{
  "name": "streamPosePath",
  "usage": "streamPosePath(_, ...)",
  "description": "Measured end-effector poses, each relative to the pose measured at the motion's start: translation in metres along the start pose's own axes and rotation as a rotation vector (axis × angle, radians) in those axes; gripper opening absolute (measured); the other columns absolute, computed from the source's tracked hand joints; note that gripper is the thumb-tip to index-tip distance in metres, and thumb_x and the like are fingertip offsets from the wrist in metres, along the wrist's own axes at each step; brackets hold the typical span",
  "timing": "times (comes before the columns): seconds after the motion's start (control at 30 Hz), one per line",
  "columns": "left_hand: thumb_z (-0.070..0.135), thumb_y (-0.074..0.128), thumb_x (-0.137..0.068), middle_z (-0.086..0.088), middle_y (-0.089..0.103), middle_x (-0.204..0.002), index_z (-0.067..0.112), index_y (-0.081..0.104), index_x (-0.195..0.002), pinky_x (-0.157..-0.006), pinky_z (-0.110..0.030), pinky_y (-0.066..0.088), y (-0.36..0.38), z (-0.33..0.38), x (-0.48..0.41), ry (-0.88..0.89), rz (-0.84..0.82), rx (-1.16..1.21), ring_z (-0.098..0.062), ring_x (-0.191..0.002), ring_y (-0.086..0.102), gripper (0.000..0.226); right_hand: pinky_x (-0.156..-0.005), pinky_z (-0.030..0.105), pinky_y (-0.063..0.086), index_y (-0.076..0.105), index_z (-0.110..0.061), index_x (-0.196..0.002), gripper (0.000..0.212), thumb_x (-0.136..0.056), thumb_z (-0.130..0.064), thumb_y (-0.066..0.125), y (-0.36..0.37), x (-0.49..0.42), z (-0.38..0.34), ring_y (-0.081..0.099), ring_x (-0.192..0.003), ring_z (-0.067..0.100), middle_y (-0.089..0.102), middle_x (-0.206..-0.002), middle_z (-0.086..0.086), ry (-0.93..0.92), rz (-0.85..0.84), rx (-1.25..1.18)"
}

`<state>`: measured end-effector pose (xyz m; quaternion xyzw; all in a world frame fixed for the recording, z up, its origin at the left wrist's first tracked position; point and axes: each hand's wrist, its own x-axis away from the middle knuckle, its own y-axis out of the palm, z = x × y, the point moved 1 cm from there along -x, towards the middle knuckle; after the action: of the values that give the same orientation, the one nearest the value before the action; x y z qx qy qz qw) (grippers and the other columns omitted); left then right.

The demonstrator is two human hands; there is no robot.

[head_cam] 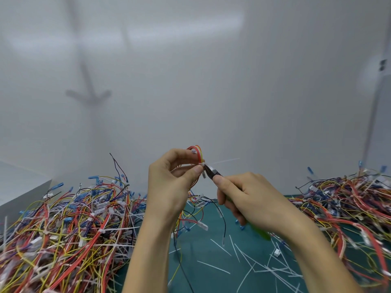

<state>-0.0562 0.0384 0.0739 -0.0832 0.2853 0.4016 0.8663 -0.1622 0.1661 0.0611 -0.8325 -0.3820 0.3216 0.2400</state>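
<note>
Over mat (pixel 196 246), left hand (pixel 169 182) pinches wire loop (pixel 196 150); right hand (pixel 249 197) grips cutters (pixel 213 172), seemingly touching.

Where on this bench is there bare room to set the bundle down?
Barest is the green mat between the forearms, next to the scattered cut tie tails. A narrow strip also shows at the far edge of the right wire pile. That pile and the left wire pile are crowded.

Green mat (pixel 211 282) — wire heaps (pixel 63 225), cut ties (pixel 213 267)
</note>
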Motion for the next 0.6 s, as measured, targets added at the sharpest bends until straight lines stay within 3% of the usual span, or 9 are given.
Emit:
streamPosePath(0.3, -0.007, 0.074, -0.08, 0.002, 0.076, -0.084, 0.017, 0.068, -0.083, -0.067, -0.018, 0.054, 0.0008, 0.003, 0.0001, 0.085, 0.004, -0.122, -0.014, -0.079, 0.074, 0.025, -0.047, 0.025, 0.05, 0.063, -0.015, -0.069, 0.055, -0.101, -0.054, 0.041, -0.0032, 0.0026, -0.0023, 0.054, -0.042, 0.013, 0.052, -0.048, -0.004, 0.015, -0.008, -0.032)
streamPosePath(0.5, -0.006, 0.074, -0.079, 0.001, 0.076, -0.083, 0.018, 0.069, -0.083, -0.074, -0.027, 0.058, -0.0007, 0.0034, -0.0001, 0.135, -0.004, -0.205, -0.014, -0.081, 0.074, 0.025, -0.051, 0.03, 0.052, 0.063, -0.014, -0.069, 0.056, -0.101, -0.054, 0.04, -0.0048, 0.0035, -0.0038, 0.056, -0.042, 0.014, 0.052, -0.048, -0.005, 0.022, -0.024, -0.016)
streamPosePath(0.6, -0.007, 0.074, -0.079, 0.005, 0.076, -0.082, 0.022, 0.069, -0.083, -0.075, -0.023, 0.057, -0.0004, 0.0043, 0.0006, 0.167, -0.002, -0.24, -0.01, -0.079, 0.074, 0.03, -0.052, 0.03, 0.051, 0.062, -0.014, -0.069, 0.056, -0.101, -0.054, 0.039, -0.0052, 0.0039, -0.0041, 0.056, -0.042, 0.015, 0.052, -0.048, -0.004, 0.022, -0.026, -0.012)
